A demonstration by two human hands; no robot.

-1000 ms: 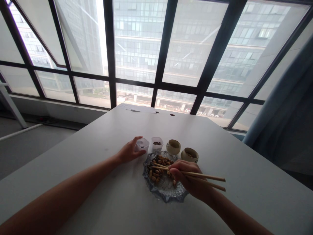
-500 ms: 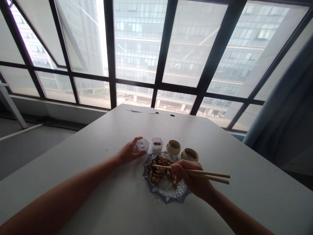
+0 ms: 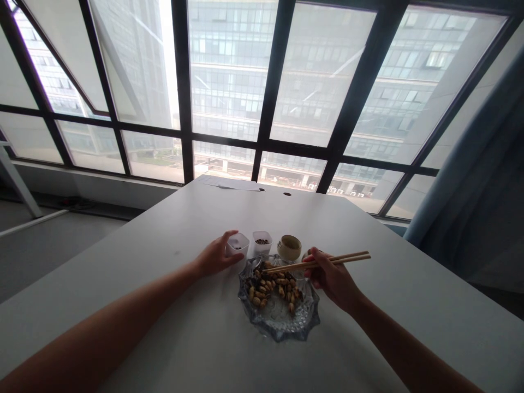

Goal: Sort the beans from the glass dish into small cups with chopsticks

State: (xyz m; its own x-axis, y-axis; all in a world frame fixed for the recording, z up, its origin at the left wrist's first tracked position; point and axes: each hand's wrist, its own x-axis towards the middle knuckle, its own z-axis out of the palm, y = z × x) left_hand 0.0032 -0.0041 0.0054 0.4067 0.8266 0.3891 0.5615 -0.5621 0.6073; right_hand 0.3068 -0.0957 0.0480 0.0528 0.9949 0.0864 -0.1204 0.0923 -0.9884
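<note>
My left hand curls its thumb and fingers around a small white plastic cup with a few dark bits inside. In my right hand is a pair of wooden chopsticks. Their tips reach into the pile of nuts on a scalloped clear glass dish. Whether the tips pinch a piece is too small to tell. Dark pieces lie among the nuts toward the dish's back left.
A second white plastic cup holds small dark bits. Beside it stands a beige ceramic cup; another ceramic cup is mostly hidden by my right hand. Papers lie at the white table's far end, before the windows.
My right hand has moved up and slightly right, away from over the dish. The chopstick tips have shifted right and upward across the nuts. My left hand stays on the plastic cup.
</note>
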